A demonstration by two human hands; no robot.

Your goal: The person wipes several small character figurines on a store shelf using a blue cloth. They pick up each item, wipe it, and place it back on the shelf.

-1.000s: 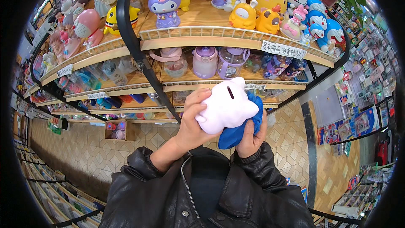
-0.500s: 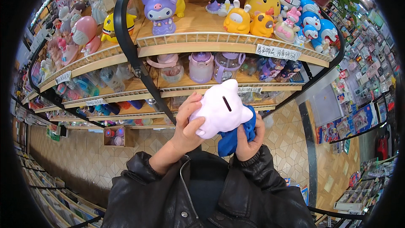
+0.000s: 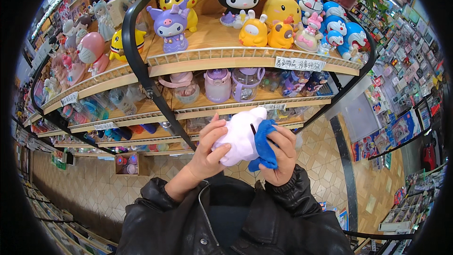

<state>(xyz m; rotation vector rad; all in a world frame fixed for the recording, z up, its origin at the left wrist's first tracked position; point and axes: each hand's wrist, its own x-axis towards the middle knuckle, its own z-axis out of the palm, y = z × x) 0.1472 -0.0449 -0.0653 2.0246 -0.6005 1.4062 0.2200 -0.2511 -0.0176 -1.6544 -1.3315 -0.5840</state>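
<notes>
A pale lilac coin bank [image 3: 239, 134] with a dark slot in its top is held up in front of my chest. My left hand [image 3: 207, 148] grips its left side, fingers at the far edge and thumb along the near side. My right hand [image 3: 281, 153] is closed on a blue cloth [image 3: 265, 147], which presses against the right end of the bank and covers part of it next to the slot. The underside of the bank and my right fingertips are partly hidden.
Ahead stands a wooden shelf unit [image 3: 198, 49] with a black frame and low rails. Cartoon figurines [image 3: 170, 28] fill its top; cups and bottles [image 3: 218, 85] stand below. A box [image 3: 127, 164] sits on the tiled floor. Goods hang at the right [image 3: 394, 66].
The blue cloth has moved from the bank's lower right up over its right end, near the slot. Hands and bank sit slightly lower, and the shelves have shifted left in view.
</notes>
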